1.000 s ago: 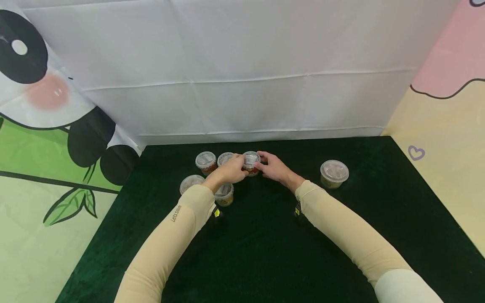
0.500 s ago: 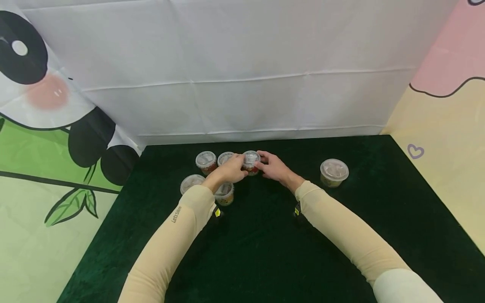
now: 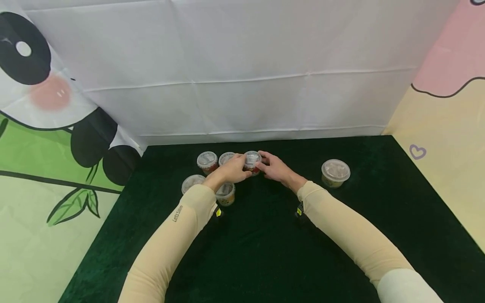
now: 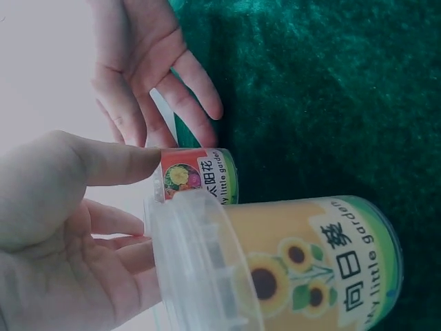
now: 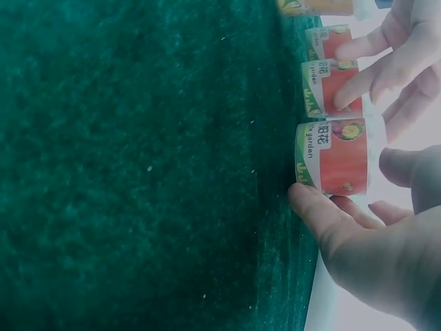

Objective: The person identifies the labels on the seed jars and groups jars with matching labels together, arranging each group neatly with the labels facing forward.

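Observation:
Between my two hands stands a small lidded tub (image 3: 251, 162) with a red flower label. My left hand (image 3: 229, 169) reaches to its left side, its straight thumb (image 4: 124, 164) against the tub's lid edge in the left wrist view. On the other side my right hand (image 3: 278, 169) touches the tub with extended fingers (image 5: 320, 214). Two more red-labelled tubs, one at the far left (image 3: 207, 162) and one partly hidden behind my left hand (image 3: 226, 157), share the row. A yellow sunflower-labelled tub (image 4: 317, 262) stands under my left wrist.
Another lidded tub (image 3: 192, 183) stands left of my left wrist, partly covered by it. A wider tub (image 3: 335, 172) stands apart on the right. Dark green cloth (image 3: 261, 252) covers the table, with a white cloth wall (image 3: 250, 105) behind.

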A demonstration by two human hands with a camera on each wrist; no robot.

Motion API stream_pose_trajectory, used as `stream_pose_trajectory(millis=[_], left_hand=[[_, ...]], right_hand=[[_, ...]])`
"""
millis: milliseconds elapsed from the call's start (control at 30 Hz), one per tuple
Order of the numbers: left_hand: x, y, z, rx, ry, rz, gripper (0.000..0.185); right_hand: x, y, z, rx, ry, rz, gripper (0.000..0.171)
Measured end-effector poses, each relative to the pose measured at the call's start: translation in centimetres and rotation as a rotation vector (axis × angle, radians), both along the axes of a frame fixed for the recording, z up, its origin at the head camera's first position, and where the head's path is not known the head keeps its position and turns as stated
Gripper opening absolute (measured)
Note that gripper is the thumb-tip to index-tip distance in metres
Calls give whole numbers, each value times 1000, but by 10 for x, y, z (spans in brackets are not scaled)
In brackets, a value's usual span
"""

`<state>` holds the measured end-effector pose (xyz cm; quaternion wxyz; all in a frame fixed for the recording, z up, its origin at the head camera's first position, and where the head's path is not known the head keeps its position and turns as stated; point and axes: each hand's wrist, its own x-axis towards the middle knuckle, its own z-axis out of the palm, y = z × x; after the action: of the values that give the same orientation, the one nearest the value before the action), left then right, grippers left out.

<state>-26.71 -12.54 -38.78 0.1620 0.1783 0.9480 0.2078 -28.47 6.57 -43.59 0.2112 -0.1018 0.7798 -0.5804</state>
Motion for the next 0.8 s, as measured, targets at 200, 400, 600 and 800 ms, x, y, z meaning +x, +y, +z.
stream_pose_trajectory(millis=[200,400,600,800], left_hand=[[2,0,1,15,-8,5,72],[3,-2,4,27,-16,-12,73],[6,-3,13,20,-2,-37,74],[15,5,23,-32,51,-22,70]], right_hand=[[2,1,0,7,6,-9,58],[4,4,1,22,42,9,59],[6,14,9,62,99,55,61],[16,35,25,140,198,128,60]])
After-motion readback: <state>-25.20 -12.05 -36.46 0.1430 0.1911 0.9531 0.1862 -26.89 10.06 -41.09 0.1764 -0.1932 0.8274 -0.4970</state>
